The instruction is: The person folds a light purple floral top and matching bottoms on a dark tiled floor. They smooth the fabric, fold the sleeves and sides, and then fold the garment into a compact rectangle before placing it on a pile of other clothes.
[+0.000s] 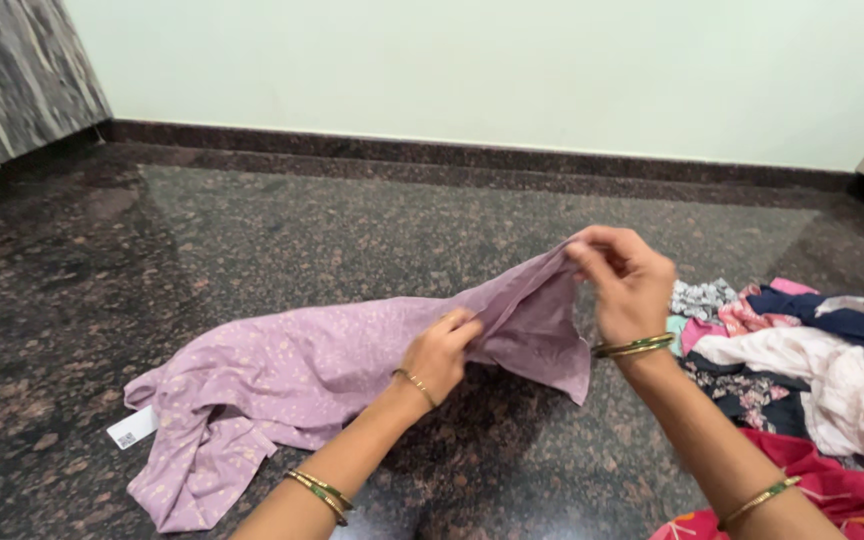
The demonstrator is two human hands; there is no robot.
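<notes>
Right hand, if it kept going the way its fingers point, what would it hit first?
The right hand pinches the lilac garment, fingers pointing left. Beyond that raised edge, probably only bare dark stone floor; depth is unclear.

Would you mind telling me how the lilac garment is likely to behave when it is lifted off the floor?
The lilac garment probably handles floppy: it sags between the left hand and the right hand and lies crumpled on the polished stone floor. It seems light, since pinched fingers hold it up. Its trailing end would likely drag.

Both hands pinch the lilac garment (332, 375), left hand (442, 352) low, right hand (627, 280) lifting its edge. Clothes pile (802, 370) sits right, on the dark floor (252, 230).
</notes>
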